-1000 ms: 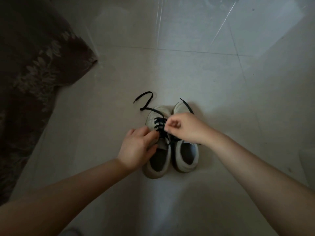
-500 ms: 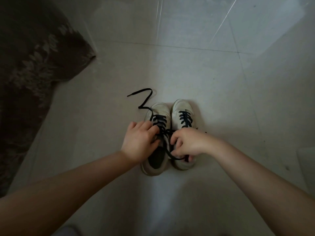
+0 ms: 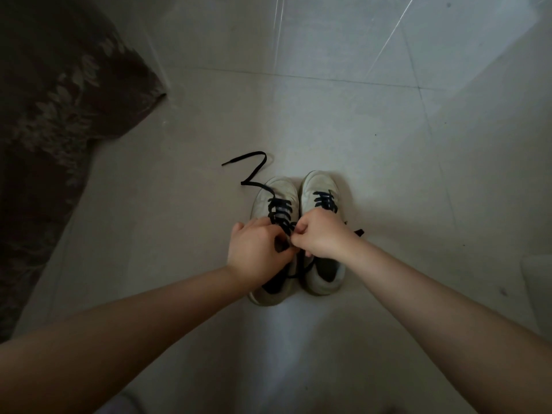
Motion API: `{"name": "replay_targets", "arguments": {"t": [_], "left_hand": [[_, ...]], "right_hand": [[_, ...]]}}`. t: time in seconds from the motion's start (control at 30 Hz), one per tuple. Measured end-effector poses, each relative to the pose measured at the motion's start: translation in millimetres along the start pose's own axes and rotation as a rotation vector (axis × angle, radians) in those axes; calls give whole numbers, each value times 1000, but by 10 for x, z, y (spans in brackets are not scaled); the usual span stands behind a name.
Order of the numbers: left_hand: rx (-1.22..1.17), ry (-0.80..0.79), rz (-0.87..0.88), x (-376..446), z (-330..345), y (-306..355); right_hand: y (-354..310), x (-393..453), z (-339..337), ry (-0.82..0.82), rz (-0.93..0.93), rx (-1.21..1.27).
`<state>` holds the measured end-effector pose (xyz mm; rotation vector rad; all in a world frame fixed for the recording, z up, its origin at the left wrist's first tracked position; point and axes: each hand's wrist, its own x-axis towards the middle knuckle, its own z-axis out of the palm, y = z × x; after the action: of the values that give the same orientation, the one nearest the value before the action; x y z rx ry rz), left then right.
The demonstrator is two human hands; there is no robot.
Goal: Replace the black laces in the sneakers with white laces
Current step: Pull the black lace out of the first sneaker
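Left hand (image 3: 257, 252) and right hand (image 3: 321, 234), fingers curled, pinching black lace (image 3: 279, 212)

Single head-worn wide-angle view, looking steeply down and forward at the tiled floor (image 3: 328, 121). Both forearms enter from the bottom corners (close to lens, large), meeting near frame centre. Rug edge (image 3: 59, 94) upper left. Edges bend from lens distortion. No second view.

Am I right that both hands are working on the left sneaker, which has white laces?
Not quite: the head view shows the left sneaker has black laces, not white. Both the left hand and right hand are indeed working on it.
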<state>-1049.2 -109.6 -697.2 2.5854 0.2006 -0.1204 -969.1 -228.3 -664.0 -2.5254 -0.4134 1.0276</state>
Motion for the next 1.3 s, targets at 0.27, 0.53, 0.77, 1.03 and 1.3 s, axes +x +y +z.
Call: {"name": "replay_targets", "arguments": {"t": [0.27, 0.53, 0.77, 1.03, 1.3], "left_hand": [[-2, -43, -122, -12, 42, -14], [-65, -72, -78, -43, 43, -92], [8, -22, -16, -70, 33, -106], [11, -3, 62, -161, 3, -193], [-108, -117, -77, -80, -18, -288]], "right_hand": [[-36, -65, -130, 48, -239, -284], [21, -70, -48, 77, -148, -212], [17, -79, 66, 182, -181, -132], [119, -111, 21, 264, -418, -216], [148, -54, 38, 71, -130, 278]]}}
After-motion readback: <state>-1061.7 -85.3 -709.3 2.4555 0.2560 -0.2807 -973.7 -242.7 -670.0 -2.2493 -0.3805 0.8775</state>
